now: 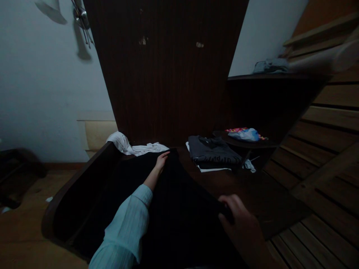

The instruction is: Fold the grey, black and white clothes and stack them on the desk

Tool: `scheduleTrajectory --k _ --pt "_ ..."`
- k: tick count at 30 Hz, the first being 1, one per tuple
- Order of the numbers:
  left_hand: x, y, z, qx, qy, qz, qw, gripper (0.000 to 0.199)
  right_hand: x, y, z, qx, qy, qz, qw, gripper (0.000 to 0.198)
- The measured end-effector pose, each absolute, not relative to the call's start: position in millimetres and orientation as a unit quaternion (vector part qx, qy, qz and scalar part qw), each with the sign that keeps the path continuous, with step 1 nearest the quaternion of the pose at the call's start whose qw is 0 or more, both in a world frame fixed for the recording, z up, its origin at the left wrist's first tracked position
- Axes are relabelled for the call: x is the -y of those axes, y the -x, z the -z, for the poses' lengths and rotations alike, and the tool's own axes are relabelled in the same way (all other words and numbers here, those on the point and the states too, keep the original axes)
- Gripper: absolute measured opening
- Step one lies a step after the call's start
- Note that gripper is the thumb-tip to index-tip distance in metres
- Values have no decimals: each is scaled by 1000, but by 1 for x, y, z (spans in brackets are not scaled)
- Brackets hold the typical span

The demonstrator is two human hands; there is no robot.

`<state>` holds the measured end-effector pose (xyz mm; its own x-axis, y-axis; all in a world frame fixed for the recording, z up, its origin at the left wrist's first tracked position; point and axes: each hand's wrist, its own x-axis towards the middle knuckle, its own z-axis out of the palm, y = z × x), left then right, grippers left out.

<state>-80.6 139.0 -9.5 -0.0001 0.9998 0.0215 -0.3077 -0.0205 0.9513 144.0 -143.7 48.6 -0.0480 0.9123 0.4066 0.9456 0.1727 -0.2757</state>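
A large black garment [182, 209] lies spread over the dark wooden surface; its exact kind is too dark to make out. My left hand [161, 161], below a light blue sleeve, rests on its far part with the fingers stretched out towards the far edge. At the right edge of the garment, my right hand [238, 220] is closed, slightly blurred, with the cloth pinched between thumb and fingers. Beyond the left hand is a crumpled white cloth [137, 148]. A stack of folded clothes with a dark grey shirt [214, 149] on top sits to the right.
A dark curved side rail [70, 198] borders the surface on the left. At the back rises a tall dark panel [168, 74]. A corner shelf [252, 144] holds a blue-and-white plastic packet [244, 135]. Wooden slats [322, 149] stand at the right.
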Motion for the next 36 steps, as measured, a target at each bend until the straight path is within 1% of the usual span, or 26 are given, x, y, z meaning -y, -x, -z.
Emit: scheduleTrajectory --k 2,5,7,8,11,13,15,16,18,20,21,23,25,27,31,33,36 --pt "-137 81 8 -399 -417 -577 578 29 154 -130 -43 765 598 38 235 33" --pt "-131 81 4 -381 -416 -577 590 26 163 -107 -25 834 539 9 119 42" --pt "-126 81 1 -364 -413 -570 609 28 163 -97 -14 837 544 -10 64 45" --pt "-124 81 -1 -357 -411 -563 622 31 163 -94 -9 833 551 -15 57 46" --pt "-118 81 -5 -357 -404 -536 649 46 162 -91 -4 834 546 -33 73 47" --pt "-116 81 -7 -368 -411 -519 653 55 161 -89 -5 867 487 -84 59 45" --pt "-116 80 -7 -374 -429 -512 643 60 157 -86 -11 891 423 -157 57 43" --pt "-117 80 -6 -378 -442 -517 628 62 153 -85 -15 891 409 -184 77 39" --pt "-120 79 -4 -395 -474 -539 573 60 139 -84 -23 869 429 -189 158 29" --pt "-122 79 -2 -440 -529 -548 476 54 121 -84 -29 842 467 -139 233 29" --pt "-123 80 -2 -465 -556 -543 424 50 112 -84 -30 839 470 -114 248 32" --pt "-122 81 -2 -504 -594 -527 341 44 97 -83 -27 853 458 -84 238 40" --pt "-115 81 -3 -517 -606 -527 296 40 89 -82 -19 868 446 -77 205 46" --pt "-106 79 -6 -508 -649 -514 236 37 88 -81 -11 872 446 -84 182 47" --pt "-89 68 -10 -437 -806 -391 86 29 92 -81 -5 871 451 -97 173 48" --pt "-87 63 -11 -424 -824 -372 60 28 95 -82 -5 872 448 -100 170 49" --pt "-97 59 -15 -443 -797 -407 59 26 96 -83 -6 872 447 -103 171 49"
